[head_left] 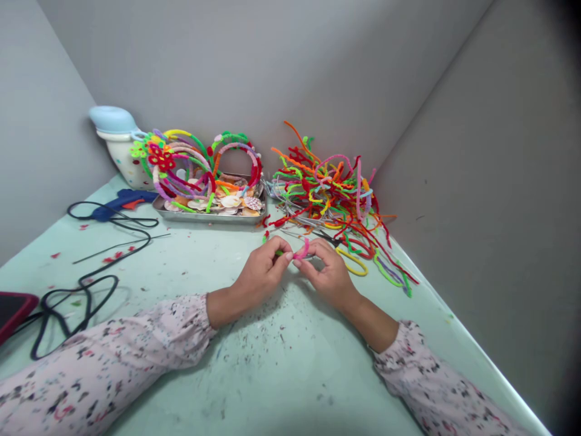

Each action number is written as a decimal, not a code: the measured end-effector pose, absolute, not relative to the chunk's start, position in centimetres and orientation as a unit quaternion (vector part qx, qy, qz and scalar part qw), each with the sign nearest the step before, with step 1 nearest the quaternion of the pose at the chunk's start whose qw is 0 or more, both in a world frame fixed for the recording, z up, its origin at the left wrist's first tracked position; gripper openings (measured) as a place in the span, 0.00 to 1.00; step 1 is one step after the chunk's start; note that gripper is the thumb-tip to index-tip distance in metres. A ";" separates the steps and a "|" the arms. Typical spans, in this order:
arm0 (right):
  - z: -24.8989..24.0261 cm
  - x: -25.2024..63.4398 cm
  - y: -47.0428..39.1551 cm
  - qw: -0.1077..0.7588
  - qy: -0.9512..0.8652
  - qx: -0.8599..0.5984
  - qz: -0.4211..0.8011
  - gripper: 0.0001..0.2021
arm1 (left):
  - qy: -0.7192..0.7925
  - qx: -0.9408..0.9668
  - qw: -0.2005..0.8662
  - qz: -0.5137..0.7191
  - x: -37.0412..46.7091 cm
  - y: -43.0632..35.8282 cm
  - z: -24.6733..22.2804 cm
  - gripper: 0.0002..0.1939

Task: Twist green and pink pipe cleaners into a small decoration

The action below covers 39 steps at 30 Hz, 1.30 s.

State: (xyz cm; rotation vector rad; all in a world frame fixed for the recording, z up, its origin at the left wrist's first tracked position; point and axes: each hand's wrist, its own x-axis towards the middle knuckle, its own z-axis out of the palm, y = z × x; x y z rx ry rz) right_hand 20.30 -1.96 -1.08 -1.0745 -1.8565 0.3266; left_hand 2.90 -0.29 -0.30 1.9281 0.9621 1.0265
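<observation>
Over the middle of the table, my left hand [263,269] and my right hand [329,272] meet with their fingertips almost touching. Both pinch a short pink pipe cleaner [301,249], whose free end curls upward between them. A bit of green shows by the left fingers; whether it joins the pink piece I cannot tell. Just beyond the right hand lie scissors with orange and yellow loops, the yellow loop [351,263] nearest. Behind them spreads a tangled heap of colourful pipe cleaners [327,188].
A metal tray [213,218] holds seashells and pipe-cleaner rings with a red flower [161,156]. Left of it are a blue glue gun [118,203], its looping black cord [143,248] and a white cup with a blue lid [113,121]. A red-edged device [18,312] sits far left. Walls enclose the table [254,375].
</observation>
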 end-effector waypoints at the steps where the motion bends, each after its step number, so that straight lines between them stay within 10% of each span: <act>1: -1.1 20.3 -2.0 0.467 -0.755 -0.440 0.135 0.03 | 0.375 0.751 0.367 0.400 2.9 -0.3 -0.3 0.07; 39: -0.9 20.6 -2.1 0.440 -0.735 -0.464 0.225 0.02 | 0.371 0.762 0.355 0.394 2.9 -0.3 -0.3 0.06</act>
